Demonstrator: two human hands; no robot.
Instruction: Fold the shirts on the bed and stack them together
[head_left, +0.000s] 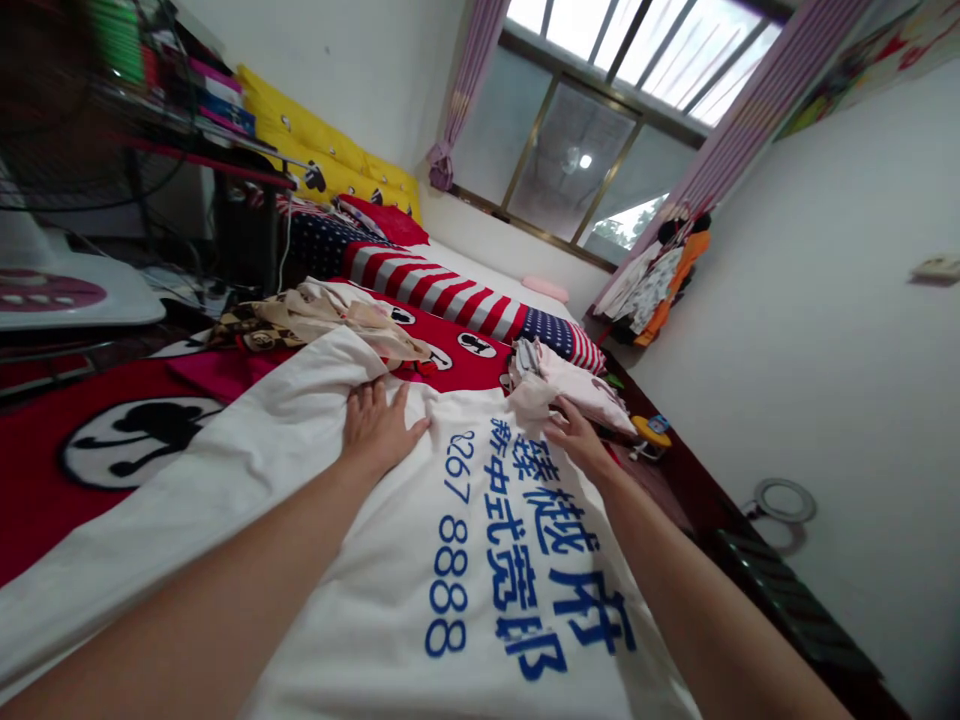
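A white cloth (375, 600) with blue Chinese characters and digits is spread over the red bedding before me, with soft folds on its left side. My left hand (379, 425) lies flat on its upper part, fingers and thumb apart. At the cloth's upper right edge, beside the printed characters, my right hand (576, 438) rests with its fingers stretched over the fabric; its far side is partly hidden. Just past my right hand are folded pale pink clothes (581, 385). Crumpled beige and patterned clothes (330, 315) lie beyond my left hand.
Red bedding (45, 490) with round black-and-white figures lies under the cloth. Behind it is a bed with a striped, starred cover (427, 285) and a yellow cushion (322, 140). A fan base (67, 285) stands left; a yellow round object (651, 431) sits right, near the wall.
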